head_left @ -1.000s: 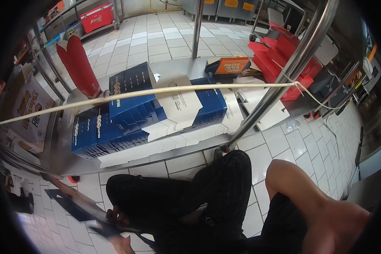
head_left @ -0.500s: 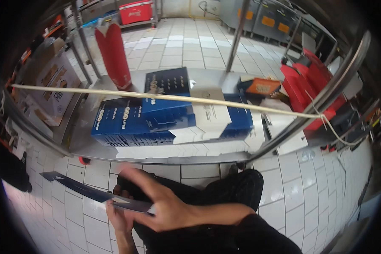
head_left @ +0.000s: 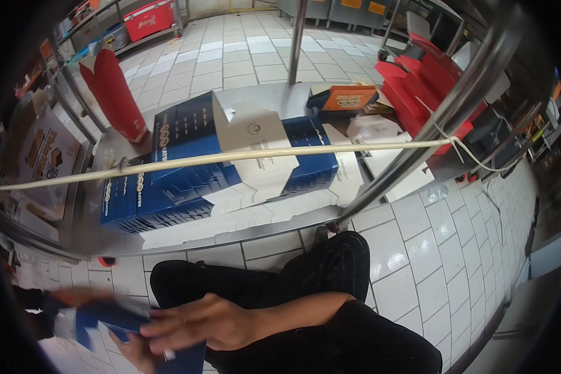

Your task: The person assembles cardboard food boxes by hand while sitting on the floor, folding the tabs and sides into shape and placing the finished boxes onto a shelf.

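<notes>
Low at the left, a dark blue folding carton [head_left: 121, 313], smeared by motion, lies between my hands, its flaps spread. My left hand [head_left: 134, 352] grips it from beneath, fingers partly hidden by the cardboard. Across its top, my right hand [head_left: 212, 324] presses its fingers close together on the carton; the thumb is hidden. Past my knees, a stack of flattened blue and white cartons [head_left: 181, 187] rests on the low shelf of a metal rack [head_left: 243, 240].
A pale cord [head_left: 280, 151] stretches across the rack in front of the stack. A tall red carton [head_left: 115, 96] stands at the back left. Orange boxes [head_left: 343, 98] and red folded pieces [head_left: 417, 81] lie to the right. A brown cardboard box [head_left: 47, 165] is at the far left.
My hands and the carton have moved lower and left. The carton, earlier seen nearly edge-on, now shows broader blue faces. My view has turned, shifting the rack leftward.
</notes>
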{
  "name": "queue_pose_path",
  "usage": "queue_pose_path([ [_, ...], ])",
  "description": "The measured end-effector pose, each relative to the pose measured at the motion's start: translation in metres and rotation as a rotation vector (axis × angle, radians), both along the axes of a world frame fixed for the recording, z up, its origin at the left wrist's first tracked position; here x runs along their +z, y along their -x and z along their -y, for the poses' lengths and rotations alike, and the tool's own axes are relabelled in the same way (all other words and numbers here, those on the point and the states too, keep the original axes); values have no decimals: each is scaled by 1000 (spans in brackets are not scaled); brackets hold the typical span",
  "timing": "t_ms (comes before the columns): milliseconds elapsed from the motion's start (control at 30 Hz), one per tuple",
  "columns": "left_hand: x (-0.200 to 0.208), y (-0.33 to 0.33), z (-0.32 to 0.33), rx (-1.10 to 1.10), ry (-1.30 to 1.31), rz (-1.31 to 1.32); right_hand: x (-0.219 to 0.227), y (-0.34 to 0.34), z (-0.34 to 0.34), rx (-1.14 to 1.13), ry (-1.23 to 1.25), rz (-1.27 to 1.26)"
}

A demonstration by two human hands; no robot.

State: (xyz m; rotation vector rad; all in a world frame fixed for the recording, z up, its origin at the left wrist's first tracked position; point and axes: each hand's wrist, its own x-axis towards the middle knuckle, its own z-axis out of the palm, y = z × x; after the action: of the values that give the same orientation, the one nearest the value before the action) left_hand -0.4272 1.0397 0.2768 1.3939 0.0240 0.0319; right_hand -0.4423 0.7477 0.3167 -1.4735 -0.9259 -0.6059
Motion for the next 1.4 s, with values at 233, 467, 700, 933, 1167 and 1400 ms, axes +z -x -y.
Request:
queue_pose_path([
  [233, 4, 6, 27, -110, -321, 183, 8, -7, 18, -171, 124, -16],
  [467, 40, 2, 50, -78, -120, 81, 15, -10, 25, 71, -146, -86],
  [700, 17, 3, 64, -9, -23, 162, 24, -1, 24, -223, 103, -78],
  [933, 52, 11, 87, -22, 115, 100, -1, -14, 23, -58, 83, 40],
  [1167, 70, 32, 117, -204, 528, -40, 16, -5, 15, -78, -25, -38],
  [1400, 39, 28, 82, 128, 239, 120, 5, 22, -24, -157, -330, -271],
])
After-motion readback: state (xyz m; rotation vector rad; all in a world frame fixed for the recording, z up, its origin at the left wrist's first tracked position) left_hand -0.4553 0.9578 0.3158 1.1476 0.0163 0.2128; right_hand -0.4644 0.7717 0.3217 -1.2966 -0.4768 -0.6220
